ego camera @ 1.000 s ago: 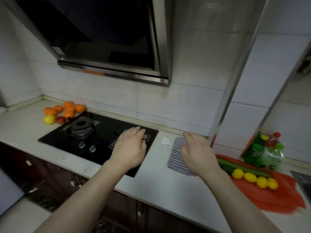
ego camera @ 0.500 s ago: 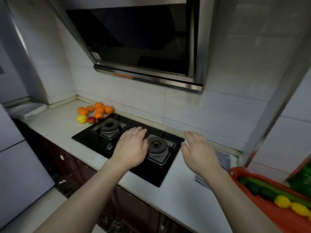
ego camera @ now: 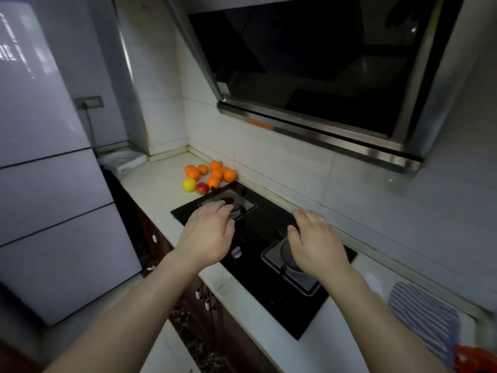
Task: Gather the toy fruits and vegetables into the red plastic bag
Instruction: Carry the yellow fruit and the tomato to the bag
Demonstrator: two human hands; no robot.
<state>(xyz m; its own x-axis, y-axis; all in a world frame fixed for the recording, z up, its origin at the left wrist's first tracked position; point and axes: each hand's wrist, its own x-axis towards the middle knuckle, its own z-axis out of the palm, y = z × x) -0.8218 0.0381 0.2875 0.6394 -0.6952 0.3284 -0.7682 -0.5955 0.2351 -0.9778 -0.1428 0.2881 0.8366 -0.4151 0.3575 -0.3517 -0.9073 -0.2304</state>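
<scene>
Several toy oranges (ego camera: 212, 172) lie in a cluster on the white counter at the far left of the stove, with a yellow lemon (ego camera: 189, 184) and a red apple (ego camera: 202, 188) in front of them. My left hand (ego camera: 206, 234) hovers over the left burner, fingers relaxed and holding nothing, a short way from the fruit. Over the right burner my right hand (ego camera: 316, 243) is likewise relaxed and holding nothing. Only a corner of the red plastic bag (ego camera: 474, 358) shows at the bottom right edge.
A black two-burner gas stove (ego camera: 258, 254) is set into the counter under a steel range hood (ego camera: 317, 76). A striped cloth (ego camera: 425, 316) lies right of the stove. A tall pale fridge (ego camera: 48, 157) stands at the left, with folded white items (ego camera: 122, 160) in the corner.
The view has swung left: the fruit cluster and fridge came nearer to centre, and the red bag with its lemons slid almost out of view. Both hands stayed out in front, holding nothing.
</scene>
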